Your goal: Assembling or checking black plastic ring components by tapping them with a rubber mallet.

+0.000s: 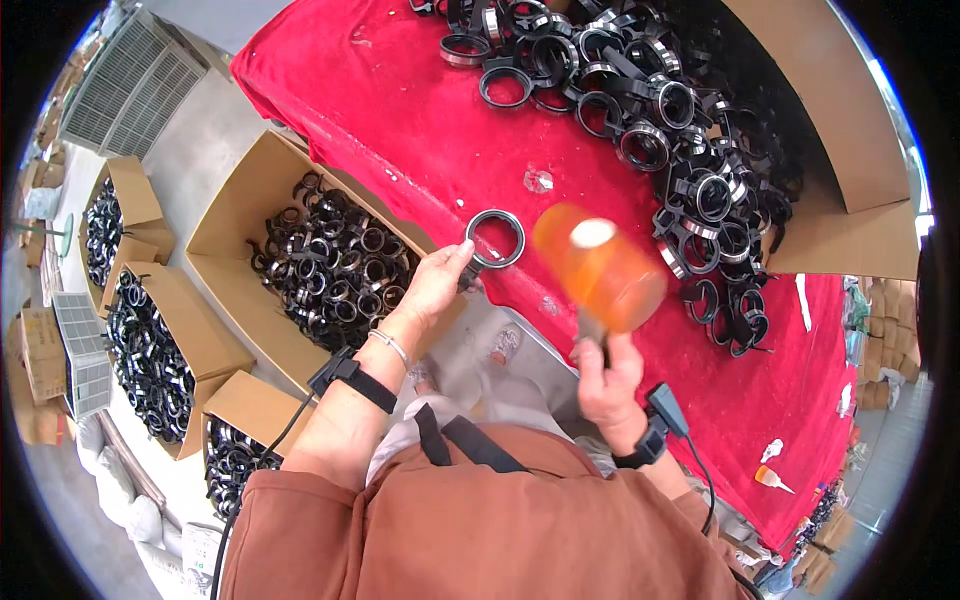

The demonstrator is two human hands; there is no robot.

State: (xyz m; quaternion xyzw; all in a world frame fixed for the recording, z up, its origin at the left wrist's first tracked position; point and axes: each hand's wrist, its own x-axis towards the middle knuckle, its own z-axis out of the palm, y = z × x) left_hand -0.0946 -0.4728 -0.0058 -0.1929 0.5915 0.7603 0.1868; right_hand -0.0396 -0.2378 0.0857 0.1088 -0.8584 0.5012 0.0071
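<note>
One black ring point(520, 240) juts past left fingers point(465, 253) pinching its edge; right fingers point(621, 358) grip mallet point(612, 278).

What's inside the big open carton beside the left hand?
The carton holds heaped black rings, some silver-edged. Whatever lies under the top layer, and the carton's bottom, is covered.

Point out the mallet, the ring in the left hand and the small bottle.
Mallet point(607, 278), head view: on its blurred orange head.
Ring point(497, 265), head view: on its lower rim.
Small bottle point(767, 476), head view: on its body.
</note>
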